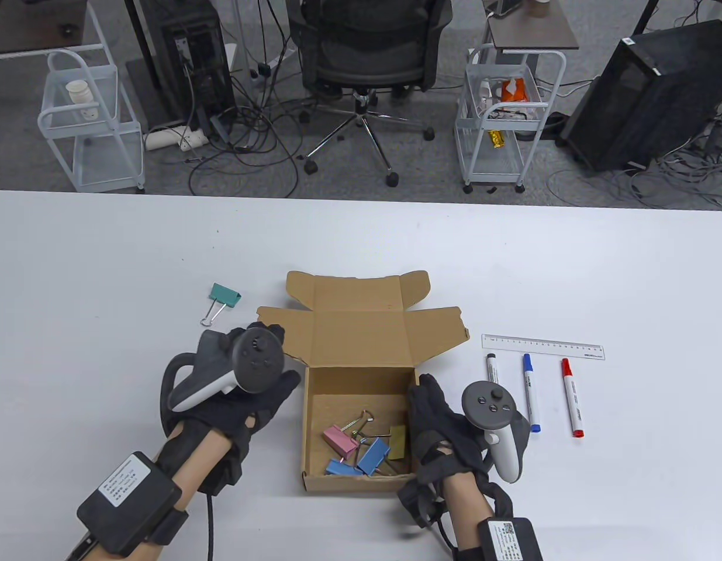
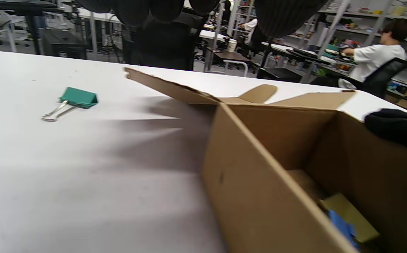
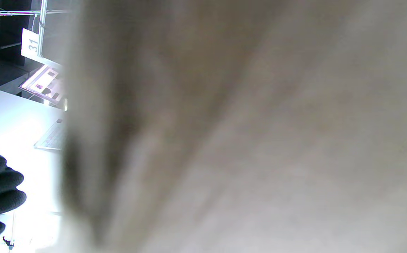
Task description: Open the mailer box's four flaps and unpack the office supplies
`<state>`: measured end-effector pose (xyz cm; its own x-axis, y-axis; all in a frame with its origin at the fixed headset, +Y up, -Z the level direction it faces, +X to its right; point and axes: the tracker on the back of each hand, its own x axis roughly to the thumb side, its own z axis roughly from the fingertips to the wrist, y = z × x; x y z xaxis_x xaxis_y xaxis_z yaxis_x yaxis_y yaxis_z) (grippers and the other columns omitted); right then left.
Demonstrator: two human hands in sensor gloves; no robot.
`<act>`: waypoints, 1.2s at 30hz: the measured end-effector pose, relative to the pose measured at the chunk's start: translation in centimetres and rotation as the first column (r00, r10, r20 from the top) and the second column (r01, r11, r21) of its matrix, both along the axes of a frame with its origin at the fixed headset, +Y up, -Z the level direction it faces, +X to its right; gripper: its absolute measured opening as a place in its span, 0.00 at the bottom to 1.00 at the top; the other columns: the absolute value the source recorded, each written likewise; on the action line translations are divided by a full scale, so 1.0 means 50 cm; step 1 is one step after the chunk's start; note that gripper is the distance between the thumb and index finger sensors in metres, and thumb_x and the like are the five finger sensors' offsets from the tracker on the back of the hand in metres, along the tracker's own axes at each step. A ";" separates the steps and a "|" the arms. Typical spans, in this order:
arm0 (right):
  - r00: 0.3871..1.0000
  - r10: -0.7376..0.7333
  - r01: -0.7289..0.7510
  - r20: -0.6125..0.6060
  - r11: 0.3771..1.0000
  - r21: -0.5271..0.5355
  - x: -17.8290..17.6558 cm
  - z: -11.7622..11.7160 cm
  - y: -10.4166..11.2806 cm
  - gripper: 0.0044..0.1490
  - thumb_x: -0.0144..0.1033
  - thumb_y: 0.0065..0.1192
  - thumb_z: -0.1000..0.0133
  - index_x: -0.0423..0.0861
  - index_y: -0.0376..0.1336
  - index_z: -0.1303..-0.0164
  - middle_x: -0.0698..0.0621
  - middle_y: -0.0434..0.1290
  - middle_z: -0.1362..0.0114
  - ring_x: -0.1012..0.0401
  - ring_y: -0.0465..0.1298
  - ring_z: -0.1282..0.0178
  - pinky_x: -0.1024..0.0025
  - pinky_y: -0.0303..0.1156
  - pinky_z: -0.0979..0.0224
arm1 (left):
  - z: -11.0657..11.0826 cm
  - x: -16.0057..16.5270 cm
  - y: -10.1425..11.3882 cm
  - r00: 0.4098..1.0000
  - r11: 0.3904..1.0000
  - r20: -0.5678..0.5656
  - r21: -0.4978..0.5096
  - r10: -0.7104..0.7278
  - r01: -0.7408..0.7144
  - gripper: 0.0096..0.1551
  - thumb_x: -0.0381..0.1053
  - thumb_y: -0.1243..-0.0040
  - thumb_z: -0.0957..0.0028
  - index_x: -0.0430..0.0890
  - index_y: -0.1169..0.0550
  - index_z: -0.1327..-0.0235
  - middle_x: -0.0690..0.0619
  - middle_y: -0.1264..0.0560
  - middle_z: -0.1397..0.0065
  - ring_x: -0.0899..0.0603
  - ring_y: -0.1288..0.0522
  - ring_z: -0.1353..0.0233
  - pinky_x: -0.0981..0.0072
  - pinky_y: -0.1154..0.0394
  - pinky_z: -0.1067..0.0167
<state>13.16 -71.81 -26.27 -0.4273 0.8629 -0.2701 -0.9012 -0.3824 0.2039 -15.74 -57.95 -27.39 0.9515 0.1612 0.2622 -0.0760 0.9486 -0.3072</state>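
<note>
The right hand [image 1: 439, 432] sits at lower centre of the table view, its fingers [image 1: 422, 394] curled over the right wall of the mailer box [image 1: 361, 374] and gripping it. The left hand [image 1: 244, 380] hovers just left of the box, fingers [image 1: 287, 383] relaxed and holding nothing, close to the left wall; whether they touch it I cannot tell. The box stands open at frame centre on the white surface [image 1: 103, 263], flaps spread toward the top. Inside lie pink, blue and olive binder clips [image 1: 363, 450]. A green binder clip [image 1: 223, 298] lies at upper left of the box. To the right lie three markers [image 1: 530, 397] below a clear ruler [image 1: 542, 346].
</note>
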 end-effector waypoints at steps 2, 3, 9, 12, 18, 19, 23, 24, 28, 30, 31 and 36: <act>1.000 0.000 0.000 0.000 1.000 0.000 0.000 0.000 0.000 0.44 0.48 0.30 0.31 0.33 0.39 0.13 0.23 0.52 0.12 0.23 0.62 0.23 0.27 0.61 0.25 | 0.009 0.029 0.005 0.999 1.000 0.036 -0.003 -0.005 0.005 0.47 0.62 0.47 0.37 0.38 0.47 0.15 0.34 0.47 0.12 0.24 0.44 0.14 0.34 0.41 0.24; 1.000 -0.001 0.001 0.001 1.000 -0.001 0.000 0.000 0.000 0.44 0.49 0.30 0.31 0.33 0.39 0.13 0.23 0.52 0.12 0.23 0.61 0.23 0.27 0.61 0.25 | 0.013 0.048 0.007 0.998 1.000 0.058 -0.006 -0.012 0.012 0.46 0.62 0.47 0.37 0.38 0.47 0.16 0.34 0.47 0.12 0.25 0.44 0.14 0.35 0.41 0.24; 1.000 0.000 0.000 -0.001 1.000 -0.002 0.000 0.000 0.000 0.44 0.49 0.30 0.31 0.33 0.39 0.13 0.23 0.51 0.12 0.23 0.62 0.23 0.27 0.61 0.25 | 0.028 0.127 0.001 0.988 0.998 0.147 -0.026 -0.047 0.051 0.46 0.61 0.46 0.37 0.38 0.46 0.16 0.35 0.45 0.12 0.25 0.42 0.15 0.35 0.39 0.25; 1.000 0.000 0.000 -0.001 1.000 -0.002 0.000 0.000 0.000 0.44 0.49 0.30 0.31 0.33 0.39 0.13 0.23 0.51 0.12 0.23 0.61 0.23 0.27 0.61 0.25 | 0.031 0.165 -0.011 0.981 0.995 0.185 -0.060 -0.064 0.076 0.46 0.61 0.45 0.37 0.39 0.46 0.16 0.35 0.45 0.12 0.25 0.41 0.15 0.35 0.38 0.25; 1.000 0.000 0.000 -0.001 1.000 -0.002 0.000 0.000 0.000 0.44 0.49 0.30 0.31 0.32 0.39 0.13 0.23 0.51 0.12 0.23 0.61 0.23 0.27 0.61 0.25 | 0.023 0.215 -0.049 0.973 0.981 0.213 -0.147 -0.091 0.124 0.45 0.60 0.43 0.37 0.39 0.45 0.16 0.35 0.42 0.13 0.26 0.37 0.16 0.37 0.36 0.25; 1.000 0.000 0.000 -0.001 1.000 -0.002 0.000 0.000 0.000 0.44 0.49 0.30 0.31 0.32 0.39 0.13 0.23 0.51 0.12 0.23 0.61 0.23 0.27 0.61 0.25 | 0.020 0.220 -0.056 0.972 0.978 0.213 -0.159 -0.099 0.135 0.45 0.59 0.43 0.37 0.39 0.44 0.16 0.35 0.42 0.13 0.27 0.36 0.16 0.37 0.35 0.26; 1.000 0.004 -0.004 -0.005 1.000 -0.002 0.000 -0.002 0.000 0.44 0.49 0.30 0.31 0.32 0.39 0.13 0.23 0.51 0.12 0.23 0.62 0.23 0.27 0.61 0.25 | 0.006 0.235 -0.086 0.969 0.963 0.209 -0.208 -0.129 0.173 0.42 0.57 0.41 0.37 0.38 0.40 0.18 0.36 0.37 0.15 0.28 0.31 0.18 0.38 0.31 0.27; 1.000 0.005 -0.005 -0.005 1.000 -0.002 0.000 -0.002 0.000 0.44 0.49 0.30 0.31 0.32 0.39 0.13 0.23 0.51 0.12 0.23 0.61 0.23 0.27 0.61 0.25 | 0.002 0.239 -0.096 0.970 0.958 0.205 -0.225 -0.133 0.179 0.41 0.57 0.41 0.37 0.38 0.39 0.18 0.36 0.36 0.16 0.28 0.30 0.19 0.38 0.31 0.28; 1.000 0.005 -0.005 -0.005 1.000 -0.002 0.000 -0.002 0.000 0.44 0.49 0.30 0.31 0.32 0.39 0.13 0.23 0.52 0.12 0.23 0.61 0.23 0.27 0.61 0.25 | -0.013 0.249 -0.132 0.967 0.936 0.188 -0.274 -0.173 0.221 0.41 0.56 0.39 0.37 0.38 0.38 0.19 0.36 0.35 0.16 0.28 0.29 0.20 0.39 0.29 0.28; 1.000 0.005 -0.005 -0.006 1.000 -0.002 0.000 -0.002 0.000 0.44 0.49 0.30 0.31 0.32 0.39 0.13 0.23 0.52 0.12 0.23 0.61 0.23 0.27 0.61 0.25 | -0.017 0.253 -0.147 0.966 0.930 0.186 -0.289 -0.178 0.227 0.41 0.56 0.39 0.37 0.37 0.38 0.19 0.35 0.35 0.16 0.28 0.29 0.20 0.39 0.29 0.28; 1.000 0.005 -0.005 -0.006 1.000 -0.002 0.000 -0.002 0.000 0.44 0.49 0.30 0.31 0.32 0.39 0.13 0.23 0.52 0.12 0.23 0.61 0.23 0.27 0.61 0.25 | -0.019 0.254 -0.154 0.967 0.928 0.184 -0.295 -0.177 0.226 0.41 0.56 0.39 0.37 0.37 0.38 0.19 0.35 0.35 0.17 0.28 0.29 0.20 0.39 0.29 0.29; 1.000 0.006 -0.006 -0.006 1.000 -0.001 -0.001 -0.002 0.000 0.44 0.49 0.30 0.31 0.32 0.39 0.13 0.23 0.52 0.13 0.23 0.61 0.23 0.27 0.61 0.25 | -0.030 0.258 -0.188 0.958 0.904 0.167 -0.325 -0.233 0.276 0.42 0.55 0.37 0.38 0.36 0.39 0.19 0.34 0.35 0.17 0.28 0.28 0.21 0.39 0.27 0.29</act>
